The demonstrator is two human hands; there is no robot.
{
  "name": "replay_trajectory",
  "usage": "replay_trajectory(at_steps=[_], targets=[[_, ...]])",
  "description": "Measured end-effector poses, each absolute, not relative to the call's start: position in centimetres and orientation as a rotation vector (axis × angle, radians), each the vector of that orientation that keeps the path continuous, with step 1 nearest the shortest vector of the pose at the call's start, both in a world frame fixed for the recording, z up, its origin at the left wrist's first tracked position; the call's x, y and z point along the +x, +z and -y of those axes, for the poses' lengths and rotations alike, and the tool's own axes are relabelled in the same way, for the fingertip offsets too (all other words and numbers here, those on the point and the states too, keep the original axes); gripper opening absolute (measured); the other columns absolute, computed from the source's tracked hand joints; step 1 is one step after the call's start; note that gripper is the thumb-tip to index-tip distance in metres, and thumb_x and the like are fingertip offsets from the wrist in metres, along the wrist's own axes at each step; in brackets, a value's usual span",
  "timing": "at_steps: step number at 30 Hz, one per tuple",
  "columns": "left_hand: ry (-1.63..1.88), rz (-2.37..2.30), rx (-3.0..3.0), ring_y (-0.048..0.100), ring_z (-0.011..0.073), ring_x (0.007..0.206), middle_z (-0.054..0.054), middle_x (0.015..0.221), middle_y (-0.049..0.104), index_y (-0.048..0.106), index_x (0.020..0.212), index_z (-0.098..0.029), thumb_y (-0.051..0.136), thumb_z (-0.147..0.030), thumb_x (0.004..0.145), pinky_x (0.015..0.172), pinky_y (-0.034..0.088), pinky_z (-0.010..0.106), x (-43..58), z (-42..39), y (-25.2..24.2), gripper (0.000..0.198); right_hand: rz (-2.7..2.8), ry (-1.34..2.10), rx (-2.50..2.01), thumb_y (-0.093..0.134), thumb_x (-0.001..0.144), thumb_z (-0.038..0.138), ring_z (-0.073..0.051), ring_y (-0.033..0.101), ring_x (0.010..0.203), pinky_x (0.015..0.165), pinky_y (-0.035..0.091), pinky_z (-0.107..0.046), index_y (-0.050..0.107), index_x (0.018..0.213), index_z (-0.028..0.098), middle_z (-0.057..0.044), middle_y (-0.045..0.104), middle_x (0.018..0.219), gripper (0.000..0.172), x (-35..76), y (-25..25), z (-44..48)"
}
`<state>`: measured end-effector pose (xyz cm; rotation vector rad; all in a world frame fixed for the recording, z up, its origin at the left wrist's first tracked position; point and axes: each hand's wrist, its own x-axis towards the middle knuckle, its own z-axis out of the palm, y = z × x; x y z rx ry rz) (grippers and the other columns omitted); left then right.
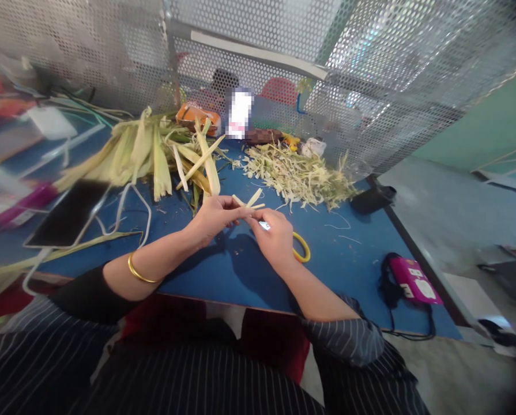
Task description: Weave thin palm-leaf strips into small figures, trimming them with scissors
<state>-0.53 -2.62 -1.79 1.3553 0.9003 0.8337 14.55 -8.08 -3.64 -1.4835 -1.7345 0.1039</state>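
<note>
Pale, narrow strips of corn husk (pixel 254 199) cross each other at my fingertips above the blue table. My left hand (pixel 217 218) pinches them from the left, its thumb meeting the other hand. My right hand (pixel 274 235) is closed at the same spot, thumb and fingers pressed on the strips. From behind the right hand juts the yellow handle loop of scissors (pixel 305 253); a bit of shiny metal shows by its fingers. The scissors seem tucked in that palm, mostly hidden. Larger dried corn husks (pixel 143 147) lie piled beyond my left hand.
Shredded husk scraps (pixel 298 173) are heaped at the back right beside a black cylinder (pixel 373 199). A dark phone (pixel 70 213) and white cables lie left. A pink-and-black pouch (pixel 413 279) sits near the right edge. A perforated metal screen (pixel 258 63) borders the back.
</note>
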Motion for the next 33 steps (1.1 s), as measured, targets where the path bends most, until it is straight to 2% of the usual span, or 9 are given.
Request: replay_trajectory(at_steps=[4,6,8,10,12,15,18,21,33], targets=[[0.833,-0.786,1.198,0.058,0.0125,0.063,0.007,0.073,0.066,0.069,0.074,-0.015,0.055,-0.049,0.079,0.056,0.043,0.024,-0.5,2.3,-2.0,0.037,1.621,0.238,-1.482,0.054,0.084,0.033,-0.016,0.059,0.074,0.075,0.043,-0.031,0.065,0.078,0.020,-0.002,0.067,0.077,0.018,14.8,-3.4,8.1],[0.866,-0.770,1.127,0.060,0.0135,0.071,0.007,0.083,0.069,0.071,0.081,-0.017,0.059,-0.044,0.078,0.059,0.044,0.024,-0.5,2.1,-2.3,0.030,1.522,0.338,-1.464,0.053,0.083,0.034,-0.016,0.059,0.074,0.073,0.044,-0.030,0.067,0.082,0.019,-0.003,0.068,0.079,0.020,14.8,-3.3,8.1],[0.899,-0.762,1.112,0.060,0.0126,0.074,0.005,0.087,0.069,0.071,0.086,-0.018,0.070,-0.032,0.069,0.065,0.046,0.024,-0.3,2.2,-2.4,0.022,1.442,0.422,-1.445,0.054,0.082,0.035,-0.015,0.059,0.072,0.071,0.045,-0.029,0.068,0.087,0.018,-0.003,0.068,0.079,0.022,14.8,-3.2,8.1],[0.912,-0.723,1.134,0.060,0.0117,0.076,0.003,0.086,0.070,0.072,0.087,-0.018,0.075,-0.021,0.062,0.073,0.046,0.024,-0.2,2.5,-2.3,0.025,1.420,0.473,-1.412,0.056,0.081,0.033,-0.014,0.057,0.069,0.068,0.044,-0.027,0.068,0.088,0.018,-0.002,0.068,0.078,0.021,14.7,-3.2,8.1],[0.914,-0.668,1.147,0.059,0.0111,0.075,0.002,0.081,0.069,0.072,0.082,-0.017,0.074,-0.019,0.063,0.077,0.045,0.025,-0.1,2.7,-2.2,0.020,1.458,0.548,-1.356,0.056,0.081,0.031,-0.013,0.056,0.067,0.066,0.044,-0.026,0.068,0.086,0.018,-0.001,0.067,0.077,0.018,14.7,-3.1,8.1],[0.933,-0.605,1.169,0.057,0.0098,0.068,0.002,0.073,0.066,0.070,0.073,-0.015,0.072,-0.022,0.067,0.072,0.046,0.025,0.0,3.0,-2.1,0.010,1.468,0.698,-1.259,0.055,0.082,0.029,-0.012,0.056,0.067,0.066,0.044,-0.025,0.067,0.082,0.018,0.000,0.066,0.074,0.016,14.5,-3.1,8.0],[0.989,-0.608,1.186,0.056,0.0096,0.067,0.001,0.077,0.065,0.068,0.071,-0.014,0.073,-0.022,0.065,0.070,0.047,0.025,0.0,3.1,-2.0,0.011,1.422,0.780,-1.231,0.057,0.080,0.029,-0.012,0.057,0.068,0.066,0.045,-0.025,0.068,0.081,0.019,-0.001,0.065,0.076,0.015,14.3,-3.1,8.0],[1.016,-0.649,1.234,0.057,0.0103,0.069,0.002,0.081,0.064,0.067,0.071,-0.014,0.075,-0.023,0.062,0.070,0.048,0.025,0.1,3.3,-1.8,0.015,1.412,0.761,-1.269,0.059,0.077,0.030,-0.012,0.056,0.067,0.065,0.045,-0.025,0.070,0.081,0.020,-0.001,0.066,0.076,0.016,14.2,-3.2,8.0],[1.141,-0.681,1.636,0.059,0.0142,0.079,0.004,0.081,0.063,0.067,0.070,-0.017,0.071,-0.022,0.068,0.080,0.047,0.029,-0.3,3.0,-2.0,0.007,1.490,0.639,-1.352,0.058,0.076,0.031,-0.011,0.046,0.059,0.057,0.039,-0.023,0.066,0.074,0.018,0.002,0.055,0.062,0.016,14.4,-3.1,8.3]])
